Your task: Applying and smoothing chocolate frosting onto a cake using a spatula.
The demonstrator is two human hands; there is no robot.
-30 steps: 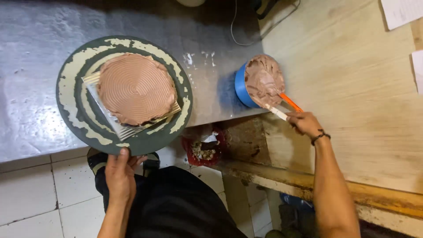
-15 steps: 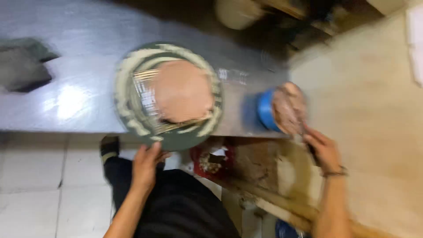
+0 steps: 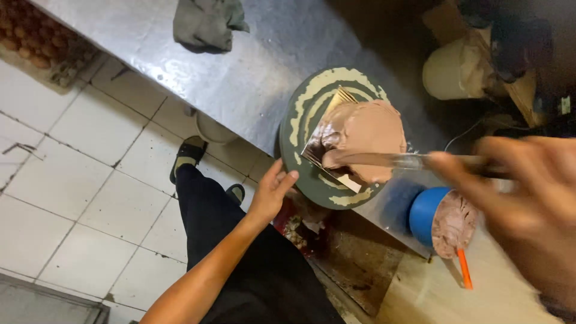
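Observation:
A round cake [image 3: 360,135] covered in brown chocolate cream sits on a gold board on a dark green turntable [image 3: 298,126] at the edge of a steel table. My left hand [image 3: 273,189] touches the turntable's near rim, fingers apart. My right hand [image 3: 528,198], blurred and close to the camera, grips a long metal spatula [image 3: 384,159] whose cream-laden blade lies across the cake's near side. A blue tub [image 3: 443,221] of chocolate cream stands to the right, with an orange-handled tool [image 3: 463,268] beside it.
A grey rag [image 3: 207,24] lies on the steel table [image 3: 240,72] at the far left. A cream bucket [image 3: 456,72] stands beyond the cake. White floor tiles [image 3: 90,180] fill the left; my dark trousers and shoes show below the table edge.
The view has swung and tilted. My right hand has left the blue tub and brought the loaded spatula over to the cake. My left hand stays at the turntable's rim.

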